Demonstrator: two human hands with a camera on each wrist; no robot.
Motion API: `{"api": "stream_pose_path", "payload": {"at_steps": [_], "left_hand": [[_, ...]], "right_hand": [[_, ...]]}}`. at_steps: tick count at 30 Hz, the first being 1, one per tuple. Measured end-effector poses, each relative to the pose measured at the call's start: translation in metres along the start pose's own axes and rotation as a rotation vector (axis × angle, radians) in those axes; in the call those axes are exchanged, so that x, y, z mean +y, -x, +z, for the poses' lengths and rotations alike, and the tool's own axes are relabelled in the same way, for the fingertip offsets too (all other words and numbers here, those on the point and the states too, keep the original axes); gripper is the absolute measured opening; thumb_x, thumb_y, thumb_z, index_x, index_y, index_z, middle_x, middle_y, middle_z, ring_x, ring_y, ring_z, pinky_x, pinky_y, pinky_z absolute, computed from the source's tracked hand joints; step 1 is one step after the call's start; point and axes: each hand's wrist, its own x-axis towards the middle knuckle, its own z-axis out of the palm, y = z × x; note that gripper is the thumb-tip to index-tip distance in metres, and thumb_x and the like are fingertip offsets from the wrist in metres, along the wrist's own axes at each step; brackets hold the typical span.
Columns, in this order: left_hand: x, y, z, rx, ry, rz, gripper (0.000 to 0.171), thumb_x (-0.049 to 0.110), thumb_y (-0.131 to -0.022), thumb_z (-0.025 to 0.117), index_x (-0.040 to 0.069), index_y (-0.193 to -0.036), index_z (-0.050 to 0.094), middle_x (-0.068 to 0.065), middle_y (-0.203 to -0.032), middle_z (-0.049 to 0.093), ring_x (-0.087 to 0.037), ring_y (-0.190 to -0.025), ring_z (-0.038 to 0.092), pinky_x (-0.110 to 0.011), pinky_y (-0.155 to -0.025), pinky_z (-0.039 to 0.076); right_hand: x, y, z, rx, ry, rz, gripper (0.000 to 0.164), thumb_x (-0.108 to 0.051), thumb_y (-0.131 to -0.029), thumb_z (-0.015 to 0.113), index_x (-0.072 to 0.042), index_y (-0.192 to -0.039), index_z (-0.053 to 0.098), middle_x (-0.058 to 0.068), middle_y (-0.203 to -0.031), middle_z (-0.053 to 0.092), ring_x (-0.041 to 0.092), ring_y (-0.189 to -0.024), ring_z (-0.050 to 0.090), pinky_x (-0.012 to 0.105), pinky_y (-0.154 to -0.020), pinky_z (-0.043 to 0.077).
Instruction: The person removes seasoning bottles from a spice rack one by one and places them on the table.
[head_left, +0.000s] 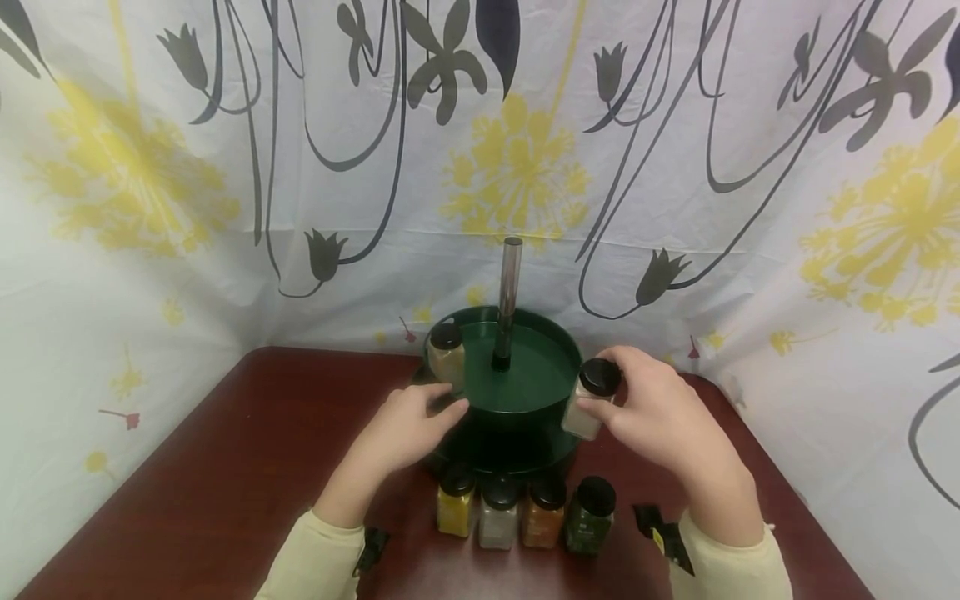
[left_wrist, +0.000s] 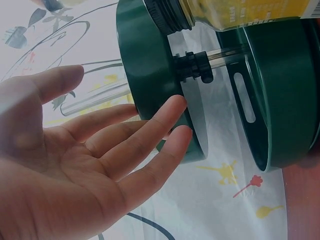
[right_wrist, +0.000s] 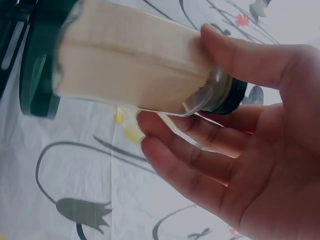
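Observation:
My right hand [head_left: 660, 408] pinches a spice jar of pale powder [head_left: 582, 412], its black lid tilted up, beside the right rim of a green two-tier turntable rack [head_left: 517, 400]. In the right wrist view the jar [right_wrist: 130, 60] lies between thumb and fingers near its lid. My left hand [head_left: 408, 429] is at the rack's front left, its fingers loosely spread and holding nothing; in the left wrist view the fingertips overlap the upper tray [left_wrist: 150, 75]. Another jar with a black lid [head_left: 447, 358] stands in the upper tray at the left.
In front of the rack stand jars in a row: yellow [head_left: 454, 508], greyish white [head_left: 499, 517], orange-brown [head_left: 544, 517] and dark green [head_left: 590, 521]. A metal post [head_left: 508, 292] rises from the upper tray. Patterned cloth [head_left: 375, 208] hangs behind the dark red table [head_left: 247, 467].

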Motion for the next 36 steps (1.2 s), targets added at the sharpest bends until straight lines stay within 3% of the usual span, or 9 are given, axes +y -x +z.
{"api": "stream_pose_path", "payload": {"at_steps": [5, 12, 17, 21, 25, 36], "left_hand": [[-0.001, 0.000, 0.001, 0.003, 0.000, 0.003, 0.058, 0.049, -0.095, 0.054, 0.007, -0.135, 0.056, -0.010, -0.132, 0.058, -0.021, -0.113, 0.057, -0.046, -0.091, 0.050], [0.000, 0.000, 0.001, 0.000, 0.002, -0.004, 0.059, 0.049, -0.095, 0.055, 0.007, -0.136, 0.055, -0.010, -0.133, 0.057, -0.021, -0.114, 0.057, -0.046, -0.092, 0.050], [0.000, 0.000, 0.001, 0.008, -0.013, -0.005, 0.057, 0.048, -0.095, 0.054, 0.007, -0.135, 0.055, -0.009, -0.132, 0.057, -0.021, -0.113, 0.057, -0.046, -0.093, 0.049], [0.000, 0.000, 0.000, 0.020, -0.014, -0.003, 0.057, 0.050, -0.096, 0.053, 0.008, -0.135, 0.056, -0.009, -0.130, 0.059, -0.021, -0.113, 0.058, -0.046, -0.093, 0.049], [-0.001, -0.001, -0.001, 0.024, 0.019, -0.007, 0.060, 0.055, -0.095, 0.050, 0.010, -0.134, 0.057, -0.007, -0.131, 0.058, -0.022, -0.116, 0.056, -0.047, -0.096, 0.047], [-0.009, -0.004, -0.003, 0.024, 0.086, -0.009, 0.071, 0.066, -0.095, 0.037, 0.012, -0.141, 0.050, -0.007, -0.136, 0.054, -0.024, -0.121, 0.051, -0.050, -0.100, 0.042]], "right_hand": [[0.014, 0.001, -0.005, -0.065, 0.063, -0.003, 0.035, -0.041, -0.081, 0.075, -0.020, -0.102, 0.057, -0.004, -0.084, 0.057, 0.014, -0.070, 0.053, 0.035, -0.061, 0.044], [0.026, 0.003, -0.009, -0.124, 0.112, -0.013, 0.052, -0.045, -0.080, 0.075, -0.014, -0.118, 0.058, -0.003, -0.096, 0.061, 0.011, -0.070, 0.054, 0.037, -0.065, 0.047], [0.022, 0.004, -0.007, -0.116, 0.054, -0.051, 0.046, -0.044, -0.080, 0.075, -0.019, -0.115, 0.057, -0.006, -0.096, 0.060, 0.011, -0.069, 0.053, 0.034, -0.063, 0.045], [0.016, 0.004, -0.005, -0.086, 0.032, -0.089, 0.046, -0.044, -0.080, 0.075, -0.021, -0.116, 0.057, -0.008, -0.103, 0.060, 0.011, -0.077, 0.055, 0.034, -0.067, 0.047], [0.011, 0.004, -0.002, -0.074, 0.027, -0.110, 0.045, -0.044, -0.080, 0.075, -0.022, -0.115, 0.057, -0.010, -0.105, 0.060, 0.009, -0.085, 0.057, 0.036, -0.071, 0.049], [0.005, 0.005, -0.003, -0.047, 0.036, -0.134, 0.042, -0.039, -0.079, 0.077, -0.022, -0.112, 0.058, -0.011, -0.103, 0.059, 0.008, -0.087, 0.057, 0.035, -0.071, 0.049]]}}
